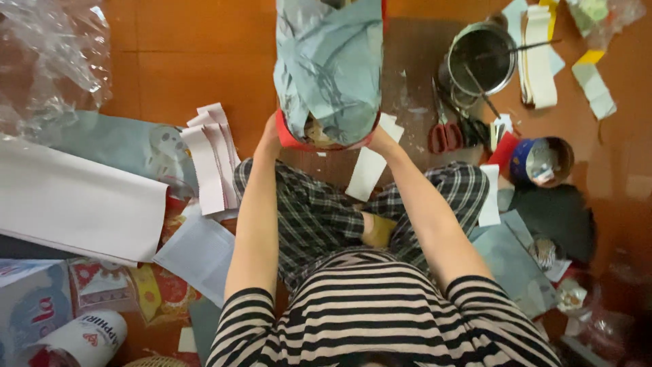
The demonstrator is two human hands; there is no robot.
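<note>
Head view: paper-covered form (329,68), grey w/ red rim, top centre. Left hand (270,136) & right hand (380,139) press its sides at base; fingers hidden, spread can't tell. Scissors (445,132) & pot (479,61) upper right; paper strips (214,160) left.
</note>
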